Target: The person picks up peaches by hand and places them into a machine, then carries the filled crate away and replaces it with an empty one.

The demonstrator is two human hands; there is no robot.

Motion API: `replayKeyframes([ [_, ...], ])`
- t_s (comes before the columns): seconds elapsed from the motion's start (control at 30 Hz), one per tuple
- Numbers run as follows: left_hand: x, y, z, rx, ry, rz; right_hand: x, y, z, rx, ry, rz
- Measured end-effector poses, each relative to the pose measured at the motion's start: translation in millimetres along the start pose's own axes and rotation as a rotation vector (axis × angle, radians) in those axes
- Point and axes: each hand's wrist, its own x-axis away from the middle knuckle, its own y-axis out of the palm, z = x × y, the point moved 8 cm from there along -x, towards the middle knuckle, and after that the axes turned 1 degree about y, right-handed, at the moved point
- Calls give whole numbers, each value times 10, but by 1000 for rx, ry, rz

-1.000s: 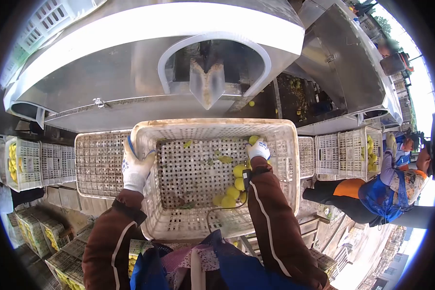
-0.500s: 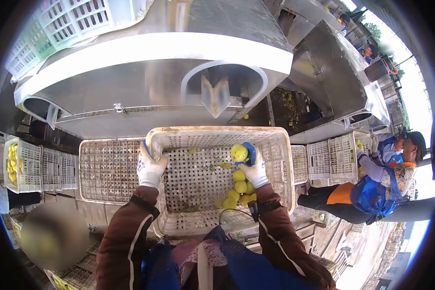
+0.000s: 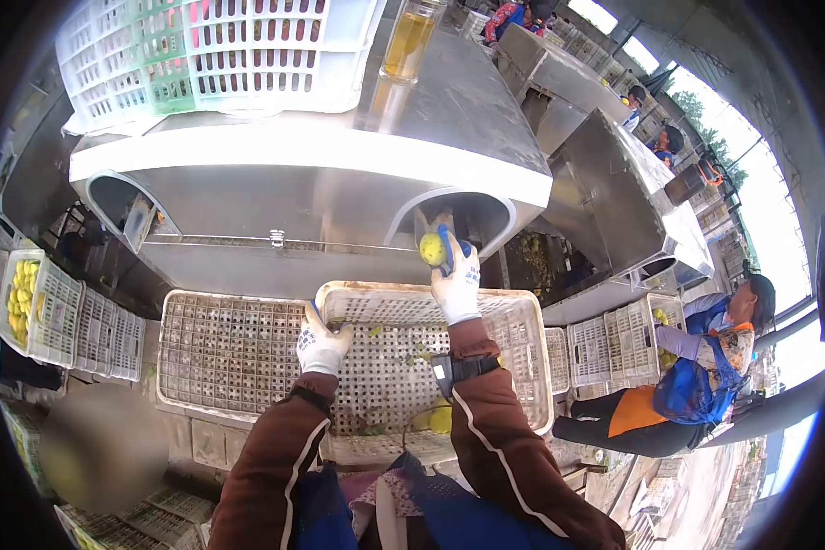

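My right hand (image 3: 456,280), in a white glove with blue fingertips, grips a round yellow-green fruit (image 3: 433,248) in front of the arched opening (image 3: 486,218) of the metal machine. My left hand (image 3: 322,343), gloved the same way, is at the left rim of a white plastic crate (image 3: 385,289), its thumb and fingers apart and no fruit in it. Some yellow fruit (image 3: 440,420) shows low in the crate, partly hidden by my right forearm. Bits of leaf lie on the crate's slotted bottom.
An upturned or flat crate (image 3: 220,353) adjoins on the left. White crates (image 3: 41,312), one with yellow fruit, stand far left. A co-worker (image 3: 706,357) bends over crates (image 3: 614,346) at right. A jar (image 3: 412,38) and basket (image 3: 229,60) sit on the metal top.
My right hand has lifted the fruit from above the crate, forward to the machine's opening. My left hand stays by the left rim. The view has tilted up, showing the jar.
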Motion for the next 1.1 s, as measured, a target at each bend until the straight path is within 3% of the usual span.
replayKeyframes([
  [0.07, -8, -3, 10, 26, -2, -5, 29, -42, -52, -195, 73, 12],
  [0.2, 8, -6, 1, 46, -3, -24, -110, 54, 3, -60, 266, -17],
  [0.33, 35, -57, 52, 39, -38, -48, -189, -45, -88, -61, -46, 159],
  [0.43, 35, -70, 59, 41, -31, -44, -101, -4, -97, 328, -27, 79],
  [0.53, 8, -66, 57, 48, -23, -14, -43, -217, -223, 470, 87, -65],
  [0.67, 35, -42, 58, 71, 12, 7, -70, -82, -227, 489, 117, -44],
  [0.8, 26, -60, 61, 50, -17, -22, -217, 35, -37, 279, 211, 53],
  [0.93, -1, -40, 53, 63, -46, -62, -445, 171, -2, 364, 207, 41],
  [1.0, -16, -29, 24, 52, -11, -3, -505, 147, -56, 433, 152, 123],
  [1.1, -32, -8, 6, 49, 4, 10, -597, -111, -35, 220, -19, 140],
])
